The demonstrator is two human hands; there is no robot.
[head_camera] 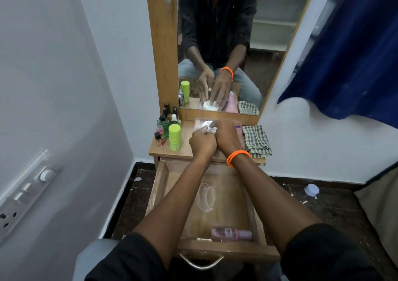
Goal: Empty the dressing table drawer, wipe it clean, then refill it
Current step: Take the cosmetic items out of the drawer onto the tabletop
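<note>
Wooden table (185, 149) with mirror (221, 43), its drawer (254, 214) pulled out; a pink bottle (231, 234) lies at the drawer's front. On the tabletop sit a checked cloth (257, 140) and green can (174, 137). Left hand (201, 141) and right hand (227, 135) both grip a white jar (209, 127).

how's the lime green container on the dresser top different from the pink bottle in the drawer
The lime green container stands upright on the dressing table top; the pink bottle lies on its side in the open drawer. The green container is stout and opaque with a plain wide cap; the pink bottle is slimmer and carries a printed label. The green container stands beside other small bottles; the pink bottle lies near the drawer's front. Neither is being touched.
</note>
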